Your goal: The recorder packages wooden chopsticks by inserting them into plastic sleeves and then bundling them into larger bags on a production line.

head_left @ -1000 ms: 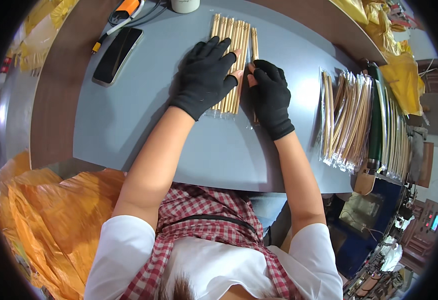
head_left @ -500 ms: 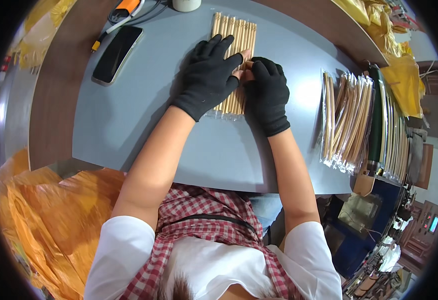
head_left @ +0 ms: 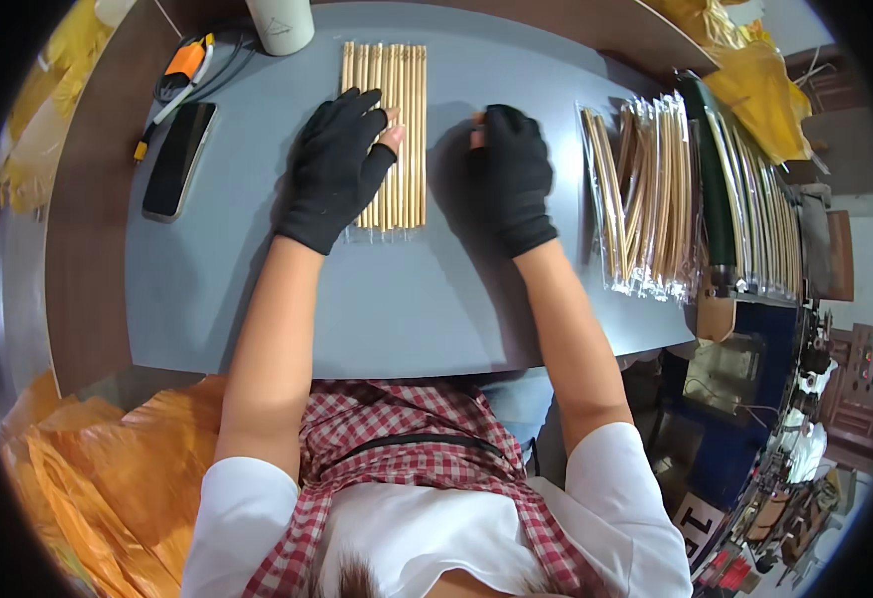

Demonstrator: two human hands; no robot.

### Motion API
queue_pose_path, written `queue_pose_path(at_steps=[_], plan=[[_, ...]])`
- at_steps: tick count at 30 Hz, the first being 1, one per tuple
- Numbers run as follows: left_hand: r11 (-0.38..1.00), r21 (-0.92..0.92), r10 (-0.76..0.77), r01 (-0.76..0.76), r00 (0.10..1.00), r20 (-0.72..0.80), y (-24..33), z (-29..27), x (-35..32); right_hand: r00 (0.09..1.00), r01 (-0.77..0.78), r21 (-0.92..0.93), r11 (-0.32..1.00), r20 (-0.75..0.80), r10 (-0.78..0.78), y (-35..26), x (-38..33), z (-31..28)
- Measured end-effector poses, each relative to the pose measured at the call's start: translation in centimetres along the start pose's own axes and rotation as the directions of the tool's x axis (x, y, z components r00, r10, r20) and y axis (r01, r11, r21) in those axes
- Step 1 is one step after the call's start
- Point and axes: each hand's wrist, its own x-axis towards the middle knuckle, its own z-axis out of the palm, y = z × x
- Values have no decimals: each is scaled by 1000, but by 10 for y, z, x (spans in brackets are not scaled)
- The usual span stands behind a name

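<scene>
Left hand: the left hand [head_left: 335, 169], in a black glove, lies flat and open on the sticks [head_left: 389, 135], grasping nothing.
Right hand: the right hand [head_left: 512, 174] rests open on the bare desk [head_left: 397, 299], at 3 o'clock from the sticks, holding nothing.
Sticks: a flat row in a clear bag, lying lengthwise on the desk.
Packs: bagged packs [head_left: 656, 199] at 3 o'clock of the right hand.
Phone: a phone [head_left: 178, 159] at 9 o'clock of the left hand.
Cup: a cup [head_left: 281, 22] at 11 o'clock, far edge.
</scene>
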Motion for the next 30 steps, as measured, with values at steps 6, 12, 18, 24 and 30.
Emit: queue_pose_path(at_steps=[6,12,18,24,30], plan=[[996,-86,26,-33,996,-81,-2,-8,1,975,-184,-481,857,21,222,61,-5,-83],[984,-174,-79,34,963,-256,12,-5,4,892,-314,-360,879,205,403,99,-16,-95],[981,-193,-60,21,979,-197,18,-7,4,917,-317,-324,891,135,375,79,5,-95],[717,-650,-331,253,944,2,38,-18,4,908,-365,687,628,411,78,-27,6,-74],[351,-791,-473,501,824,312,41,-21,12,803,-568,741,358,595,42,-58,-7,-39]])
